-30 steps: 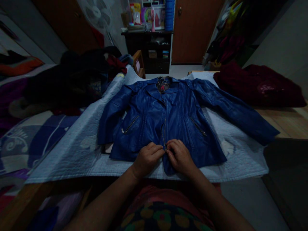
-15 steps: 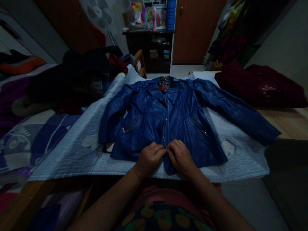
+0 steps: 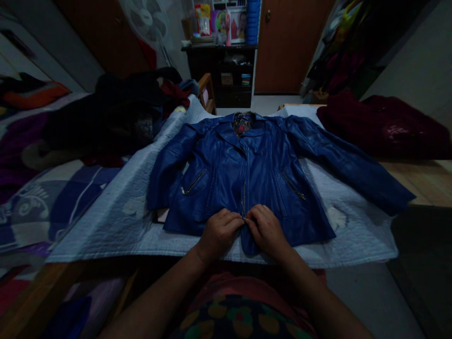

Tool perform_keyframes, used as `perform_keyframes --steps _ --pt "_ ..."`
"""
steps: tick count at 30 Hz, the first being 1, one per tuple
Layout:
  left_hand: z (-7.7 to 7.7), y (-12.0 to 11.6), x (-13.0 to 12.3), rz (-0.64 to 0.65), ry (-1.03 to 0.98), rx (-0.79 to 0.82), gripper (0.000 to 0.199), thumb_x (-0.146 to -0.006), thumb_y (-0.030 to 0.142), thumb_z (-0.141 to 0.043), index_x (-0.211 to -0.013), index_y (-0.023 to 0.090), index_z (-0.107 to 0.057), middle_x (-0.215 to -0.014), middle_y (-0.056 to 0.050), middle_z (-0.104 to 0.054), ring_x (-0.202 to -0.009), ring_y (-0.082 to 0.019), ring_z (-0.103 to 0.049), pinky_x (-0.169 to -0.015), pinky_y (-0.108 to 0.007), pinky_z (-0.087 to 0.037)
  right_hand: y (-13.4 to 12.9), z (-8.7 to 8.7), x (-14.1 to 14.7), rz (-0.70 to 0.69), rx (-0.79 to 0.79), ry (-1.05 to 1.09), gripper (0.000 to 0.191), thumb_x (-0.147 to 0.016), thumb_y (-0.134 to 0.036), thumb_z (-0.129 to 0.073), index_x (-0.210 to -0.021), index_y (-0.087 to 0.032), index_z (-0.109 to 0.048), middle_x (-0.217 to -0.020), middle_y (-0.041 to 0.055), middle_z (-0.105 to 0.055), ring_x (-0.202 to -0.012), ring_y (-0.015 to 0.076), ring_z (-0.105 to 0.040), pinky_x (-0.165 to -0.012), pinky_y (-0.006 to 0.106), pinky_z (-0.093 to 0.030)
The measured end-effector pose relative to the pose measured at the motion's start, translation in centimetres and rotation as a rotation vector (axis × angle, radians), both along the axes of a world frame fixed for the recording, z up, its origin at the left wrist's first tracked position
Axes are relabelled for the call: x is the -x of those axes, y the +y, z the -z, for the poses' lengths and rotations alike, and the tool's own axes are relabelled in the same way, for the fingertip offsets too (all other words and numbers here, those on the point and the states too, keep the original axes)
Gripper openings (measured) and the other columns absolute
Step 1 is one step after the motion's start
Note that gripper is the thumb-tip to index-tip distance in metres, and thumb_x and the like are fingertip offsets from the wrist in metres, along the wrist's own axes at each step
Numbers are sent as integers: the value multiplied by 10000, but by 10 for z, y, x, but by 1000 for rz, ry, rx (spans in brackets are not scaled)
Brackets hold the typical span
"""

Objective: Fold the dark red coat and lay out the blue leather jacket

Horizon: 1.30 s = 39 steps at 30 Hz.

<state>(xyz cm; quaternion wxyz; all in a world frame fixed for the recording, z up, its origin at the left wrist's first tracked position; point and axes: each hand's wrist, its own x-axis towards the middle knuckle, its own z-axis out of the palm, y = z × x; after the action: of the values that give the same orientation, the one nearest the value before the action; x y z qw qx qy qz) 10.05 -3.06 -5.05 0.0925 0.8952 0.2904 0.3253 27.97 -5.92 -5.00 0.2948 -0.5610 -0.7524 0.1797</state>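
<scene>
A blue leather jacket (image 3: 226, 169) lies front side up, its collar away from me and both sleeves spread out. Its front zipper (image 3: 243, 195) runs down the middle to the hem. At the zipper's lower end my left hand (image 3: 221, 230) is closed in a pinch on the jacket's edge. My right hand (image 3: 266, 230) pinches the other side there, fingertips almost touching those of the left. The small zipper parts between the fingers are mostly hidden. Slanted zip pockets show on either side of the front.
Under the jacket is a light blue quilt (image 3: 116, 226). Dark clothes (image 3: 106, 113) are heaped at the left, by a blue-and-white patterned cloth (image 3: 31, 207). A maroon garment (image 3: 384, 127) rests at the right on a wooden surface (image 3: 420, 181). Behind stand a fan (image 3: 146, 19) and a dark shelf (image 3: 219, 61).
The view has shifted slightly. Both hands keep their pinch at the zipper's lower end, and the gap along the zipper looks a little narrower.
</scene>
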Motion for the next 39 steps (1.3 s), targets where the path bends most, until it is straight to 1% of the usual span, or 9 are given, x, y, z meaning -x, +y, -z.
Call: perform_keyframes --steps 6,12,18,22,24,28,32,35,39 --pt "2 -2 1 -27 56 86 140 -903 171 -533 -1000 162 -633 -959 -73 -689 -832 -187 -583 -736 -324 -481 5 -5 -4 -53 44 30 96 -910 -156 -503 -831 -204 -527 -842 33 -566 -812 180 -504 -737 301 -398" --pt "0 -1 1 -30 35 84 124 -903 171 -523 -946 171 -639 -945 -71 -697 -810 -179 -589 -713 -315 -480 10 -7 -2 -76 40 -124 78 -906 -154 -488 -860 -197 -534 -828 38 -567 -803 194 -501 -727 316 -385" --pt "-2 -2 0 -7 3 37 132 -913 180 -516 -886 175 -645 -895 -57 -705 -751 -164 -584 -692 -304 -480 10 -2 3 -38 8 -160 72 -903 -158 -487 -858 -201 -524 -839 41 -568 -803 194 -504 -721 320 -383" --pt "0 -2 2 -11 19 80 127 -893 163 -531 -949 178 -644 -945 -62 -701 -796 -177 -583 -711 -313 -478 9 -7 0 -55 64 -108 88 -916 -156 -461 -880 -197 -531 -859 46 -573 -826 195 -519 -752 331 -408" --pt "1 -2 2 -18 33 122 151 -871 144 -545 -987 179 -636 -965 -64 -695 -826 -188 -583 -722 -323 -478 6 -12 -3 -81 104 -42 86 -912 -170 -475 -964 -198 -536 -907 53 -582 -862 200 -533 -783 345 -432" --pt "-2 0 2 -16 31 182 218 -829 97 -563 -1024 175 -620 -1001 -62 -686 -881 -203 -589 -767 -342 -478 -8 -22 -11 -112 51 63 456 -817 -233 -615 -1232 -199 -429 -1140 113 -543 -1049 248 -515 -912 428 -440" --pt "-8 4 0 -1 -16 213 215 -826 86 -554 -1009 176 -623 -957 -57 -687 -854 -193 -600 -763 -339 -483 -25 -23 -16 -147 8 32 741 -698 -364 -730 -1311 -195 -349 -1297 168 -452 -1234 327 -411 -1008 521 -377" --pt "-11 6 -1 -4 -61 234 192 -822 89 -557 -975 179 -630 -915 -52 -692 -829 -188 -611 -748 -334 -486 -31 -21 -17 -183 14 -11 796 -659 -377 -740 -1320 -197 -336 -1324 175 -438 -1272 345 -383 -1030 551 -344" --pt "-13 8 -1 -25 -133 257 167 -821 104 -575 -956 179 -637 -896 -49 -699 -822 -183 -627 -765 -340 -491 -29 -22 -14 -195 -9 -13 728 -673 -207 -655 -1324 -191 -330 -1297 162 -468 -1254 315 -409 -1047 527 -323"
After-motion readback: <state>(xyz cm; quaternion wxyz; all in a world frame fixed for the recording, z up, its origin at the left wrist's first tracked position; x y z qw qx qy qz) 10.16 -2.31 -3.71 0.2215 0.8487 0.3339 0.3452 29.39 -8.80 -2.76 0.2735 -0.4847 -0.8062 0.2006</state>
